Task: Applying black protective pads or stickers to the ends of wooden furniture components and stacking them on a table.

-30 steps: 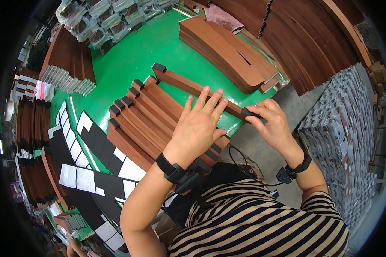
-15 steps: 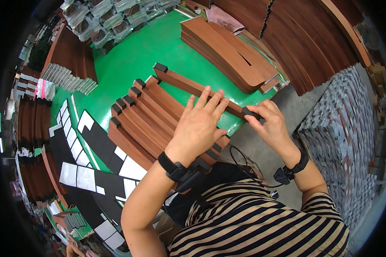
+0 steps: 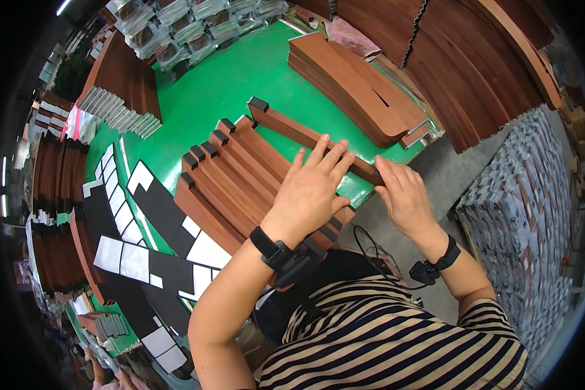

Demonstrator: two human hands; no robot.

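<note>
A long brown wooden slat (image 3: 283,125) lies across the green tabletop (image 3: 208,81), with a black piece (image 3: 259,103) wrapped over its far end. My left hand (image 3: 313,188) is flat on the slat, fingers spread and stretched out. At the slat's near end my right hand (image 3: 403,195) closes, fingers together on top and thumb below; a black piece there is mostly hidden. Left of it lie several similar slats (image 3: 240,172) side by side, with black pieces at their ends. My left wrist partly covers their near ends.
A stack of brown boards (image 3: 344,88) lies at the far right of the table. Black sheets with white patches (image 3: 169,214) spread at left. Wrapped bundles (image 3: 182,29) and board stacks (image 3: 127,81) stand at the back. A tall grey stack (image 3: 513,208) rises at right.
My right hand's pinch on the slat's near black end has become a flatter grip, fingers straighter over it. The left hand stays on the slat. The view has shifted slightly.
</note>
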